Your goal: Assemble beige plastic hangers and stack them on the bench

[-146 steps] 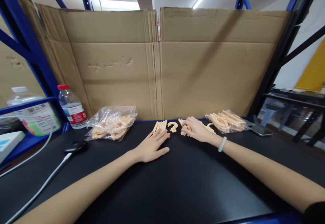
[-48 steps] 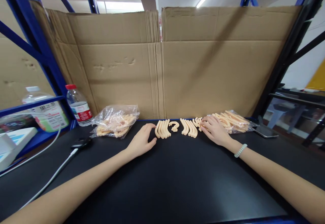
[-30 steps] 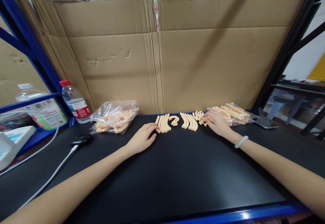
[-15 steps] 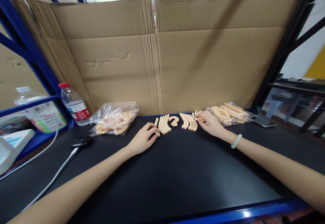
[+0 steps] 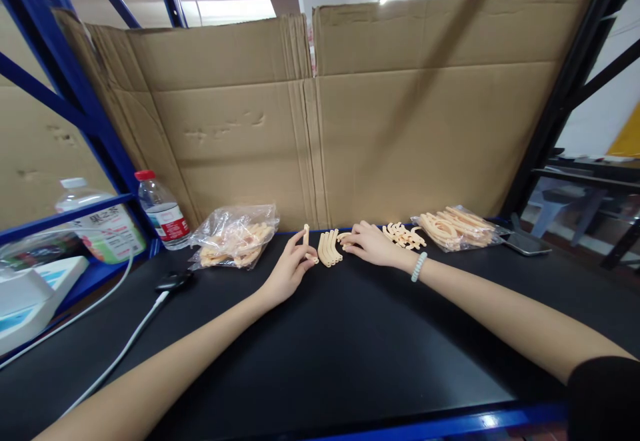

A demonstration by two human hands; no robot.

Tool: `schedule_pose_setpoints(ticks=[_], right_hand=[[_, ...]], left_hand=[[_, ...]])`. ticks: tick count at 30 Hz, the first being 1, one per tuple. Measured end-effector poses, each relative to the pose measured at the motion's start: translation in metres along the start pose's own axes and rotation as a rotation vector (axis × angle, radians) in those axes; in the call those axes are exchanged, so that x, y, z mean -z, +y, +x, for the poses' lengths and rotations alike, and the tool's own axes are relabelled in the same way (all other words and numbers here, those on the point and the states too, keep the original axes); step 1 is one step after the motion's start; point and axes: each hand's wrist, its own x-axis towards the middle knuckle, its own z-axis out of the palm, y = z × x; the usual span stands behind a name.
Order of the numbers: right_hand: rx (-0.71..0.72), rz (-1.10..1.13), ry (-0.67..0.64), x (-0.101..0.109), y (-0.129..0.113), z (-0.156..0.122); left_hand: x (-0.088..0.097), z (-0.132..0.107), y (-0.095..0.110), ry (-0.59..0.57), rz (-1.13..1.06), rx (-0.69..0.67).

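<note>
- 2 bare hands work over the black table (image 5: 350, 354) in the head view, both near the middle of the frame.
- The left hand (image 5: 285, 273), just left of centre, has its thumb and fingers closed around 1 pale stick (image 5: 306, 233); the top end stands up past the fingers and the lower end shows by the fingertips.
- Just right of that hand, at the centre, a row of curved pieces (image 5: 330, 249) lies side by side on the table.
- The right hand (image 5: 373, 244), right of centre, is palm down with bent fingers; its fingertips are at a small hooked piece (image 5: 343, 236) beside the row. Whether they grip it I cannot tell, as the hand hides what is beneath.
- 1 pale beaded bracelet (image 5: 419, 266) circles the right wrist.
- Farther right, just past the right hand, lies a loose group of small curved pieces (image 5: 403, 234).
- 2 clear bags of similar pale pieces lie at the back: the left bag (image 5: 235, 238) left of centre, the right bag (image 5: 455, 228) toward the right, with a dark phone (image 5: 527, 244) near it.
- At the left edge are a red-capped bottle (image 5: 163, 209) and a white cable (image 5: 123, 336) running to a small black device (image 5: 173, 282).
- A cardboard screen (image 5: 430, 128) fills much of the upper frame.
</note>
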Motion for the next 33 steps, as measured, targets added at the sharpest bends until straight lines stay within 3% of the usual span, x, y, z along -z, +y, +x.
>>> schedule_pose_setpoints(ticks=[5,9,18,25,29,33], right_hand=[[-0.018,0.050,0.022,-0.008,0.009,0.002],[-0.044,0.083,0.049,-0.004,0.014,-0.001],[0.001,0.102,-0.082,0.009,0.014,-0.005],[-0.107,0.235,0.008,0.004,0.019,0.007],[-0.192,0.438,0.132,0.012,0.024,0.011],[-0.257,0.688,0.208,0.023,0.011,-0.003]], left_hand=[[-0.011,-0.003,0.015,0.038,-0.414,0.224],[-0.018,-0.004,0.029,0.005,-0.652,0.291],[-0.017,-0.007,0.042,-0.023,-0.806,0.386],[-0.021,-0.005,0.040,0.084,-0.933,0.425],[-0.023,-0.006,0.040,0.153,-0.987,0.455],[-0.023,-0.008,0.044,0.183,-1.008,0.484]])
